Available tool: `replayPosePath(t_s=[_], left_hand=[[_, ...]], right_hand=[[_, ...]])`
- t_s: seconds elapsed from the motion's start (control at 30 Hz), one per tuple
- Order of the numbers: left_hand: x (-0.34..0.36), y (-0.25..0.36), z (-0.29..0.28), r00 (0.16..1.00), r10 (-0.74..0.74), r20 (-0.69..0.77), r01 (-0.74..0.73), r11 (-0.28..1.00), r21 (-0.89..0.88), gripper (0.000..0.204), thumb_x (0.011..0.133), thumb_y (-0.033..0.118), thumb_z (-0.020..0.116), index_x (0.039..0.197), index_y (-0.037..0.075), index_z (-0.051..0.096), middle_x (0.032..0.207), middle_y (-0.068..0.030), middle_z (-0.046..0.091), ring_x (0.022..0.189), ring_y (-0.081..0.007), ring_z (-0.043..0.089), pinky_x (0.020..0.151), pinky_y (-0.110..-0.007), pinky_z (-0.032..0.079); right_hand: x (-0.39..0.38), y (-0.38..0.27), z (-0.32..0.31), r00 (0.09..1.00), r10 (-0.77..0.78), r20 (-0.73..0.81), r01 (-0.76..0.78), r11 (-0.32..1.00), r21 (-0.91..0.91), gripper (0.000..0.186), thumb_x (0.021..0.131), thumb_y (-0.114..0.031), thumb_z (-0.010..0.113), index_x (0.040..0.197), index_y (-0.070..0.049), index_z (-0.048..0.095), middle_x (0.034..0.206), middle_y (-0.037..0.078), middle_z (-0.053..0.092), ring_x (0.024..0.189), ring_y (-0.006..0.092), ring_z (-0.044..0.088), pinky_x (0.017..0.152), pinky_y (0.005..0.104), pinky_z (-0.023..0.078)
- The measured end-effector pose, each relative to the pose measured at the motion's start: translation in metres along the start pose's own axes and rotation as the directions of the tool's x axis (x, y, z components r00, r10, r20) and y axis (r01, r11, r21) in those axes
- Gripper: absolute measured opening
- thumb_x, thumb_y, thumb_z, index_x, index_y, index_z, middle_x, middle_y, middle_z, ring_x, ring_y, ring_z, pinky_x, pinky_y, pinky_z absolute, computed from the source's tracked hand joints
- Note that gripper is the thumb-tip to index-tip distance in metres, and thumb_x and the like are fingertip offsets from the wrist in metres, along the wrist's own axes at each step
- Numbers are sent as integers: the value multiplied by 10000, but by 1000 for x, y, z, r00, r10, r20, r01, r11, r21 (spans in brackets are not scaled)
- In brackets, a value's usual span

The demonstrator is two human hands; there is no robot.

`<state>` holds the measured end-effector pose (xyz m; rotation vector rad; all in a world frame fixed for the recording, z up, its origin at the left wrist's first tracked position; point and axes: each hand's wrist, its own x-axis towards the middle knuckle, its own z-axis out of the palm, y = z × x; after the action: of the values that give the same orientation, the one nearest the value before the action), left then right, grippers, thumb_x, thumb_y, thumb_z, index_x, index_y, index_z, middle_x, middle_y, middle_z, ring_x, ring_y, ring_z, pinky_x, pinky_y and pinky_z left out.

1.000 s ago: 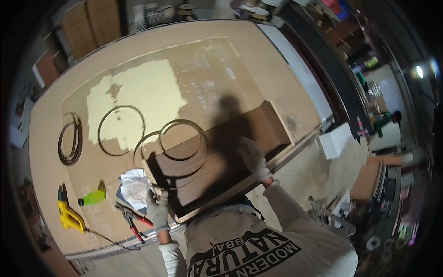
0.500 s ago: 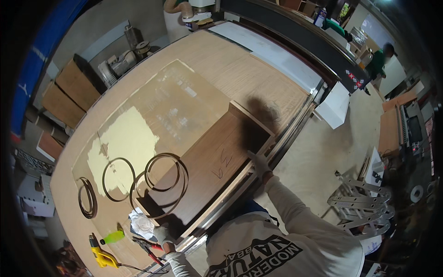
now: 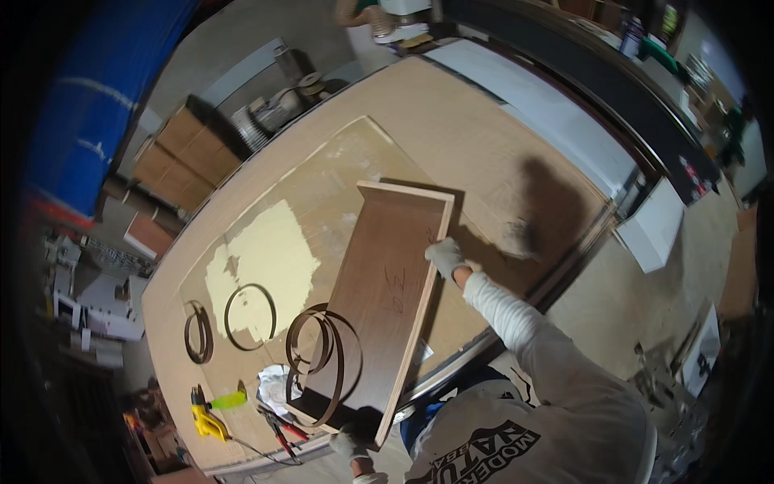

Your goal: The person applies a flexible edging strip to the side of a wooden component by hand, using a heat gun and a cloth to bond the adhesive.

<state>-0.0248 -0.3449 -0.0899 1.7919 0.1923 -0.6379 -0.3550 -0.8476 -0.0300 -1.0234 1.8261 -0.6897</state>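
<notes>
Two gloved hands are at a long, shallow brown wooden tray (image 3: 379,282), which slants across the tabletop (image 3: 468,129), its lower end at the near edge and its upper end pointing toward the far-right corner. The right hand (image 3: 446,256) is closed around the tray's long right-hand rim, close to the upper end. The left hand (image 3: 349,444) is at the lower end, by the near edge of the tabletop; its fingers are partly hidden, so I cannot tell how firmly they are bent around the wood. Dark handwritten marks show on the tray's inner face. Thin brown loops of strip (image 3: 329,339) overlap its lower left part. Farther left, a single brown ring (image 3: 273,323) lies partly over a pale yellow patch (image 3: 262,258), and a brown coil (image 3: 198,339) rests near the left edge. Toward the near-left corner are a yellow heat gun (image 3: 207,419) and, just beside it, a green bottle (image 3: 229,400). Red-handled pliers (image 3: 284,436) lie near the near edge, next to a crumpled white cloth (image 3: 278,387).
</notes>
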Motion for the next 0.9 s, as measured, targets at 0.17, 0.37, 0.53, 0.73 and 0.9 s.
replayPosePath(t_s=[0.17, 0.37, 0.53, 0.73, 0.9], left_hand=[[-142, 23, 112, 989, -38, -143, 84, 939, 332, 148, 817, 56, 674, 902, -36, 752, 850, -127, 714, 758, -231, 654, 730, -386, 570], [-146, -134, 201, 757, -566, 327, 639, 745, -189, 368, 976, 326, 621, 1179, 20, 636, 1028, -188, 734, 874, -369, 697, 836, -538, 546], [-240, -16, 286, 612, -730, 303, 765, 643, 5, 384, 1021, 352, 603, 1216, 21, 625, 978, -143, 729, 894, -281, 716, 807, -422, 580], [-211, -3, 263, 560, -557, 614, 262, 822, 507, 306, 1011, 276, 613, 1180, 25, 659, 882, -60, 703, 707, -177, 679, 580, -340, 540], [-221, 94, 204, 823, -107, 558, -324, 718, 616, 458, 943, 256, 710, 1329, 22, 633, 924, -115, 710, 783, -208, 694, 650, -348, 556]], right_hand=[[96, -103, 69, 925, -159, 344, 216, 968, -132, 336, 670, -202, 767, 895, 48, 758, 880, 259, 741, 908, 356, 758, 776, 445, 569], [230, -139, 174, 852, -269, 449, 497, 686, -532, 433, 671, -255, 805, 1060, -65, 789, 1146, 270, 722, 1137, 383, 700, 961, 421, 554], [268, -136, 162, 722, -249, 645, 520, 811, -269, 306, 793, -252, 719, 971, -5, 751, 898, 200, 753, 835, 354, 728, 784, 470, 530], [278, -123, 147, 600, -721, 348, 781, 430, -453, 684, 910, -308, 639, 1441, 65, 423, 1405, 369, 532, 1292, 479, 542, 1072, 506, 457], [163, -127, 138, 282, -710, 646, 862, -108, -494, 646, 869, -216, 668, 1450, -25, 460, 1476, 311, 452, 1419, 451, 403, 1144, 539, 379]])
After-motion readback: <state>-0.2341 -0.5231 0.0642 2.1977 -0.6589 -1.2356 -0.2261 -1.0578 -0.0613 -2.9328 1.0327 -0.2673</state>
